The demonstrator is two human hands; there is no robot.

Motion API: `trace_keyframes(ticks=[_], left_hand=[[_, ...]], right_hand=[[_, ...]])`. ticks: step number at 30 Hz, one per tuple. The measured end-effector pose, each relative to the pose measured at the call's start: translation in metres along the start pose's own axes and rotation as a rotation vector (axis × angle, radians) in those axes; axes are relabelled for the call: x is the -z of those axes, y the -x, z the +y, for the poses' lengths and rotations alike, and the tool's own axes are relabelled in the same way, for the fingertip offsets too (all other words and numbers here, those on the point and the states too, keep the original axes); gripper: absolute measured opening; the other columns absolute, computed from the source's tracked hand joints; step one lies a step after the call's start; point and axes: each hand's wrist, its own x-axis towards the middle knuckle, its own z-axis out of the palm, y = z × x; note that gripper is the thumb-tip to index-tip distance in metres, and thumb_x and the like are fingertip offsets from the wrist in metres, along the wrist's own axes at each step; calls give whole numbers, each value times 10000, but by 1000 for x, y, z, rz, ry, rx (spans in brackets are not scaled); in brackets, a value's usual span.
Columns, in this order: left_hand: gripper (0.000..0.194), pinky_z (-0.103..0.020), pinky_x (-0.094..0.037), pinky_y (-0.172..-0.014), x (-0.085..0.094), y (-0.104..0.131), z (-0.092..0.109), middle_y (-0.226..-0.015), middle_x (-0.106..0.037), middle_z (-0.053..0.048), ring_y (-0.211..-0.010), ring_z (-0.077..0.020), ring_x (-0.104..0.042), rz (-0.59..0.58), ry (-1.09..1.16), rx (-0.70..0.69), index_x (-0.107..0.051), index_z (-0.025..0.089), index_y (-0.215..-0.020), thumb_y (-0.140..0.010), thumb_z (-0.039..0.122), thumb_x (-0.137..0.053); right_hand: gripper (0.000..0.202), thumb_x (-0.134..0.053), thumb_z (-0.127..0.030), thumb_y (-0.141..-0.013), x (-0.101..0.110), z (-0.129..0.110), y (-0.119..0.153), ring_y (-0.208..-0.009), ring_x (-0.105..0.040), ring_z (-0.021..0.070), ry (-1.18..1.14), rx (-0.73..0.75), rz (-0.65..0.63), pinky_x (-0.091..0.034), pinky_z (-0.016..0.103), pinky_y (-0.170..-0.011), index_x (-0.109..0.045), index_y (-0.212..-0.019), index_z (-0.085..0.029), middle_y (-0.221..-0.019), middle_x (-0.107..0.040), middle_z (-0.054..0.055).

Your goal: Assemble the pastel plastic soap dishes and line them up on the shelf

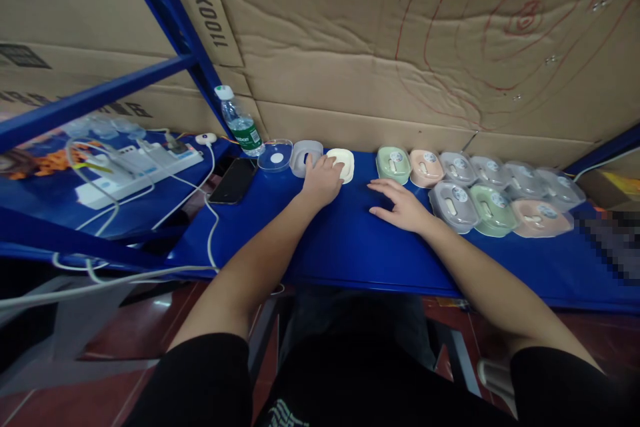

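My left hand [321, 181] reaches palm down over a cream-coloured rounded-square piece [346, 173]. Its fingers are stretched out and apart, resting on or just above that piece; contact is hard to make out. Beside it stands a grey rounded container part [301, 153] with a dark opening, and left of that a clear cover [274, 155] with a white round spot. My right hand [400, 205] hovers over or rests on the blue table, holding nothing, thumb and fingers spread. Nearest to it are a green lidded box [393, 164] and a grey lidded box [454, 207].
More lidded boxes in pink [427, 168], grey and green stand in two rows on the right. At the left are a water bottle [243, 127], a black phone [233, 180], white cables and a power strip [140, 173]. A cardboard wall [320, 47] rises behind the blue table [345, 247].
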Motion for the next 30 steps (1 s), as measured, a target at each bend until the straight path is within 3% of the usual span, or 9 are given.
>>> trace_keyframes(ticks=[5,10,15,19,23,30], left_hand=[[549,-669,-61,-1288,-1,-4,-14,-1661,-448,-170,-1562,-401,-322,1,-29,149,-598,221,-1469,-997,491,-526],[739,-726,-88,-1259,2,-8,-36,-1715,-340,-208,-1602,-445,-223,85,-2,356,-598,195,-1466,-983,724,-417],[760,-741,-153,-1235,6,-10,-58,-1609,-474,-272,-1498,-476,-406,18,53,467,-657,130,-1386,-984,716,-388],[754,-744,-213,-1215,5,-13,-61,-1550,-546,-250,-1409,-461,-519,-20,106,458,-654,162,-1393,-975,719,-363],[740,-731,-247,-1204,2,-13,-59,-1546,-555,-230,-1389,-452,-538,-3,122,431,-664,202,-1383,-965,727,-352],[773,-668,-266,-1225,-3,-16,-67,-1508,-570,-244,-1428,-422,-512,-7,143,440,-645,166,-1394,-953,735,-363]], right_hand=[[586,-643,-523,-998,1,-1,-1,-1395,-598,343,11,-2,6,-494,602,-1172,-553,-1526,-286,-1504,-607,133],[748,-659,-541,-982,0,4,-1,-1408,-580,372,39,-35,19,-500,627,-1152,-402,-1633,-277,-1531,-585,161],[772,-663,-540,-975,-1,8,-1,-1433,-553,390,77,-38,33,-470,646,-1171,-393,-1638,-251,-1539,-578,179],[766,-661,-543,-973,-1,8,-1,-1430,-554,390,73,-48,22,-478,650,-1161,-398,-1637,-266,-1542,-574,172],[764,-658,-542,-974,-1,7,-1,-1421,-562,391,67,-46,1,-472,656,-1163,-396,-1639,-274,-1531,-578,167],[748,-657,-535,-976,0,8,-1,-1417,-563,386,69,-45,-8,-469,641,-1169,-414,-1622,-247,-1526,-575,185]])
